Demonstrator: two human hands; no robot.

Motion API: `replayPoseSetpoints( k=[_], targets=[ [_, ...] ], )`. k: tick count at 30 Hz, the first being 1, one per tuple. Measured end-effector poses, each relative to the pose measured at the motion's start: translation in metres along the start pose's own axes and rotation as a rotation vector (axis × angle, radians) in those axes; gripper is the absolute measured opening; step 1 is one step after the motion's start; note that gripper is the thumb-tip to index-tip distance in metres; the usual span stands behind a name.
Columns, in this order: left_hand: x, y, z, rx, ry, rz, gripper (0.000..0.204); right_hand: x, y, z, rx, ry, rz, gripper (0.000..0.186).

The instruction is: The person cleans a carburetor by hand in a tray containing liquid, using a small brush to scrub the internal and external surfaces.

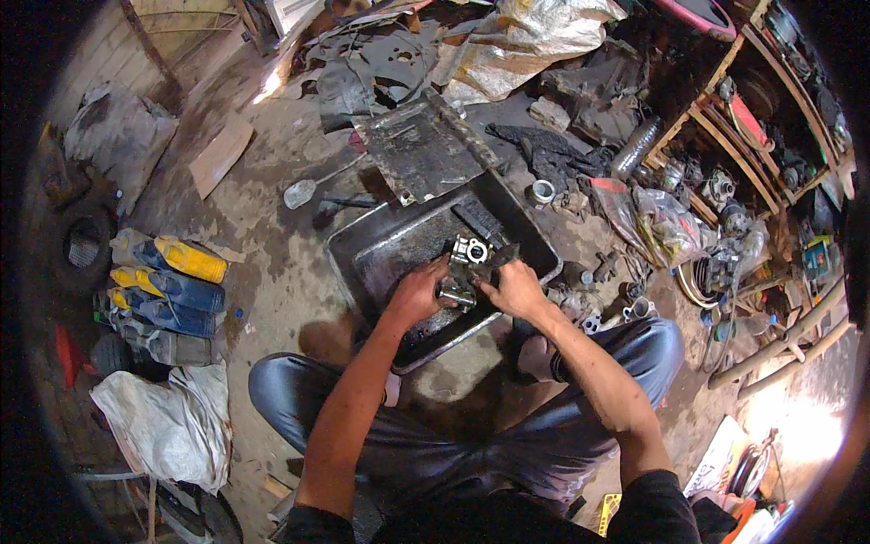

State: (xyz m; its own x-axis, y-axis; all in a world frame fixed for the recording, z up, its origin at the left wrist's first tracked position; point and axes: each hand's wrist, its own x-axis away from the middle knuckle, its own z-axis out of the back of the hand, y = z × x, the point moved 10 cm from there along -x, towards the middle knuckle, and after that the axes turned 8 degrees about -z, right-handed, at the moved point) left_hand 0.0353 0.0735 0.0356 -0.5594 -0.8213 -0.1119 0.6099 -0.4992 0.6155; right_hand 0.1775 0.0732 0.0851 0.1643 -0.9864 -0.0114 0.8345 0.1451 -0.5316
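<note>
Black sleeves (651,510) nearest — both hands (518,288) grip a metal part (467,263) (between them).

Both hands (420,292) close together, fingers curled

On the floor (290,263) before a seated person (299,390), a tray (390,258) sits beneath the left hand (418,292) and right hand (517,288), a machine part (470,251) between them. Bottles (186,292) are left, shelves (736,154) right, a sack (530,45) beyond the tray.

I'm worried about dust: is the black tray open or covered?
Open: the tray shows its inside; a panel reaches only its far edge.
</note>
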Motion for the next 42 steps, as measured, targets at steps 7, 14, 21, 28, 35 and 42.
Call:
replayPoseSetpoints(
  k=[7, 14, 21, 28, 35, 42],
  targets=[
    [-0.003, -0.013, 0.0, -0.067, 0.0, 0.161, 0.096, -0.006, -0.001, -0.029, 0.01, -0.106, -0.06, 0.032],
    [-0.002, -0.02, 0.0, -0.091, 0.002, 0.176, 0.096, -0.004, -0.005, -0.028, -0.042, -0.085, -0.193, 0.032],
    [-0.003, -0.007, 0.005, -0.112, 0.072, 0.076, 0.093, -0.007, -0.023, -0.018, 0.048, 0.003, -0.054, 0.025],
    [-0.003, -0.033, -0.011, -0.085, -0.005, 0.178, 0.093, -0.008, -0.036, -0.013, 0.131, 0.174, 0.115, 0.021],
    [-0.004, -0.016, -0.002, -0.098, 0.032, 0.075, 0.088, -0.007, -0.025, -0.02, 0.063, 0.137, 0.069, 0.028],
    [-0.007, -0.009, 0.0, -0.111, -0.082, 0.17, 0.09, -0.003, -0.025, -0.014, 0.11, 0.221, 0.111, 0.023]
  ],
)
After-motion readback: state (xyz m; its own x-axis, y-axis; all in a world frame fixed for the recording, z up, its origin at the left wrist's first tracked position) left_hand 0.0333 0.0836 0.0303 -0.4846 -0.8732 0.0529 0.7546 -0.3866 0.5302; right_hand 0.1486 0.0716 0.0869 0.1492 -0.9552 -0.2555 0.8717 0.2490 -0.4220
